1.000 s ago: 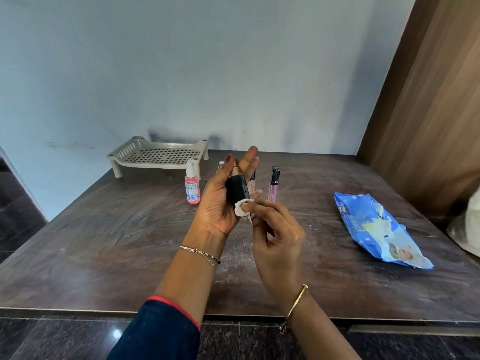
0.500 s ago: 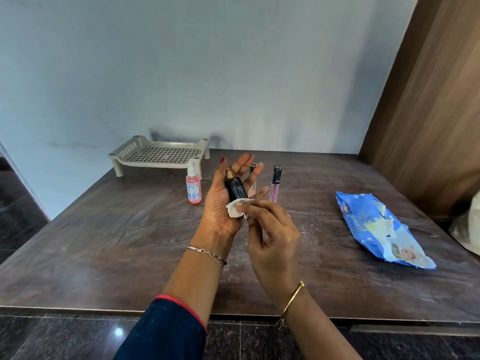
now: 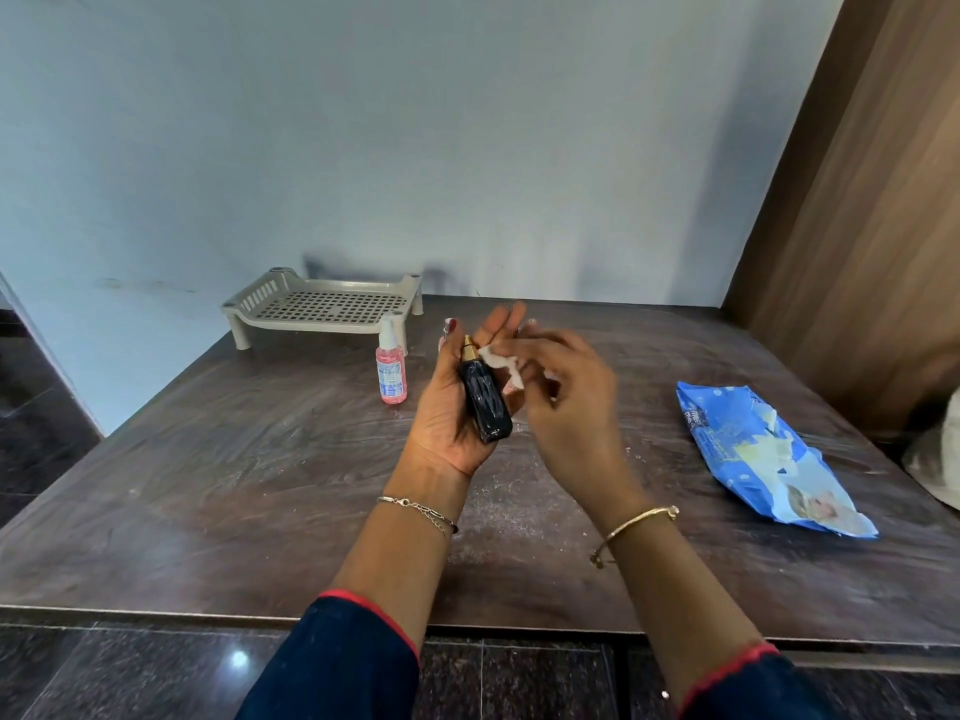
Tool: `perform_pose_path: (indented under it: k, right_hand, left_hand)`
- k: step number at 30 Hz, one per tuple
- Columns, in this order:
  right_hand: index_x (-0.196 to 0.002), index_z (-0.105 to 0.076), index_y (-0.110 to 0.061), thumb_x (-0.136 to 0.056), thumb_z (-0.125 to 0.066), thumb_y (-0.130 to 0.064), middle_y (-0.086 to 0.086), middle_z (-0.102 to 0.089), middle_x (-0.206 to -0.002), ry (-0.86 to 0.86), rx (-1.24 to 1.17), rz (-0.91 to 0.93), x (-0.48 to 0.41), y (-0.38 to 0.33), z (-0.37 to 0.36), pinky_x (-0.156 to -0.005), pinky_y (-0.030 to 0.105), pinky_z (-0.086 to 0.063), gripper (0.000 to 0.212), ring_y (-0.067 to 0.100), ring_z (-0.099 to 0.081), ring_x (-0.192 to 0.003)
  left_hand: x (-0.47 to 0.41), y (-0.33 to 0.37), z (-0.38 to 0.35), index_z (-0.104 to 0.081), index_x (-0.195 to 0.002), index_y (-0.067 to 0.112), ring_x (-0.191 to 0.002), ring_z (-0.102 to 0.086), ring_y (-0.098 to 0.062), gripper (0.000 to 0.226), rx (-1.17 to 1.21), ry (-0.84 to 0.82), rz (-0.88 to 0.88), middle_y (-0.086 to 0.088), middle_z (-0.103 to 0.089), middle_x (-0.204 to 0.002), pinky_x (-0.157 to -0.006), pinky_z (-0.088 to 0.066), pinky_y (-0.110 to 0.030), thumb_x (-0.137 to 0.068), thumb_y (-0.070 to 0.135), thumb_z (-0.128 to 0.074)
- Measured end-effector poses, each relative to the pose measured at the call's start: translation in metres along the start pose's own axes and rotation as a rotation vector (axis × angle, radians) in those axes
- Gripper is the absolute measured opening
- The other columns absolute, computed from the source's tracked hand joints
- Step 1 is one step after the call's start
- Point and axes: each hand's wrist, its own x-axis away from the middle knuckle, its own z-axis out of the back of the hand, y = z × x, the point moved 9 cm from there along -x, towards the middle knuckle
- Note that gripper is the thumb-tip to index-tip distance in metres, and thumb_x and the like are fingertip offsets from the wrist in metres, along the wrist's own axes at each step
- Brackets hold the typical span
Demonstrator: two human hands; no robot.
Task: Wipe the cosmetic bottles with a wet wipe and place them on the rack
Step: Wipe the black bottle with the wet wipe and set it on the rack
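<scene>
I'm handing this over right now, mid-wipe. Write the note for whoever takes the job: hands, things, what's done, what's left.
Left hand: fingers straight, black bottle lying along its palm, gold cap up.
Right hand: blurred, pinches the wet wipe near the bottle's top.
Rack: far left of the table, no bottle on it. Pink spray bottle stands upright in front of it. Wipes pack lies to the right.
Done: nothing racked yet.
Left: finish wiping the black bottle, rack it, then wipe and rack the pink one.
</scene>
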Motion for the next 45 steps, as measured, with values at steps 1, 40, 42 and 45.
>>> perform_pose_path:
  k: [1, 40, 42, 45]
  right_hand:
    - [-0.099, -0.073, -0.018, -0.083, -0.054, 0.009, -0.002, -0.065, -0.106, -0.061, 0.101, 0.096, -0.002, -0.007, -0.01, -0.082, 0.027, -0.052, 0.037, 0.007, -0.06, -0.096]
    - [-0.104, -0.072, -0.013, -0.083, -0.056, 0.007, 0.0, -0.063, -0.108, -0.143, 0.159, 0.163, -0.006, -0.006, -0.022, -0.08, 0.04, -0.053, 0.033, 0.015, -0.06, -0.097]
    - [-0.103, -0.072, -0.012, -0.083, -0.058, 0.009, 0.001, -0.062, -0.104, -0.149, 0.168, 0.21, 0.005, -0.007, -0.021, -0.075, 0.037, -0.053, 0.032, 0.014, -0.059, -0.093]
    - [-0.1, -0.072, -0.009, -0.083, -0.059, 0.008, 0.002, -0.061, -0.098, -0.123, 0.155, 0.255, 0.025, -0.006, -0.015, -0.071, 0.033, -0.053, 0.027, 0.014, -0.06, -0.089]
  left_hand:
    - [-0.001, -0.002, 0.002, -0.072, -0.103, 0.004, -0.108, -0.065, -0.023, 0.049, 0.019, 0.013, 0.009, -0.01, -0.067, -0.119, -0.087, -0.056, -0.039, -0.1, 0.04, -0.039]
    - [-0.016, 0.007, 0.002, -0.071, -0.085, 0.007, -0.119, -0.058, -0.029, 0.043, -0.052, 0.038, 0.049, -0.015, -0.064, -0.123, -0.098, -0.048, -0.043, -0.1, 0.035, -0.042]
    - [-0.018, 0.013, 0.004, -0.068, -0.083, 0.009, -0.106, -0.066, -0.03, 0.041, -0.008, 0.051, 0.025, -0.015, -0.067, -0.116, -0.099, -0.047, -0.044, -0.1, 0.034, -0.041]
    - [-0.017, 0.016, 0.011, -0.058, -0.087, 0.014, -0.1, -0.068, -0.028, 0.029, -0.003, 0.087, 0.004, -0.013, -0.069, -0.111, -0.102, -0.041, -0.054, -0.1, 0.033, -0.041]
